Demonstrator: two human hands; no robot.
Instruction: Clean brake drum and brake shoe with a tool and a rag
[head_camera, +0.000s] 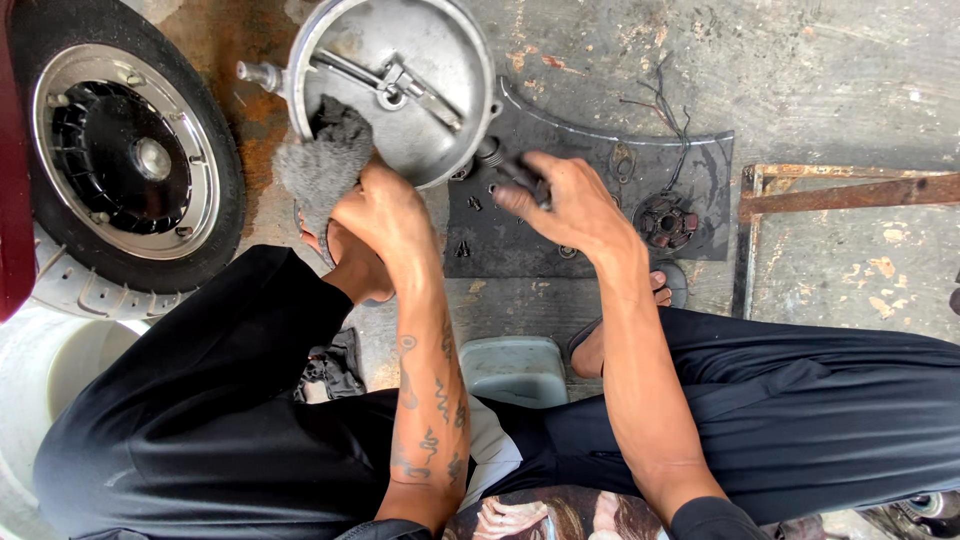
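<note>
Here, a grey rag (322, 160) is held bunched in the left hand (375, 215), the fingers closed around its lower part, and its upper end is pressed against the inside of a round aluminium engine cover (420, 110) that lies open side up on the stained concrete floor (800, 90). The cover is found at the top middle of the view, between a scooter wheel (125, 150) on the left and a dark rubber mat (590, 200) on the right; its right edge appears to overlap the mat's corner. A lever arm (395, 80) is seen fixed across the cover's inner face, and a short stub (258, 73) projects from its left rim.

The right hand (565, 200) is held over the mat with the fingers curled around a small dark part (522, 172); the hand is blurred, so it cannot be told for certain how firmly the part is gripped or what kind of part it is. Several small screws (463, 247) and a round wound stator (665, 222) are laid out on the mat, well apart from the cover.

As for progress, the inner face of the cover already looks largely bare and dull grey, so the wiping is judged to be well advanced, though the area under the rag is hidden. The loose parts on the mat suggest that reassembly is not yet done. A rusty metal frame (850, 190) lies to the right.
</note>
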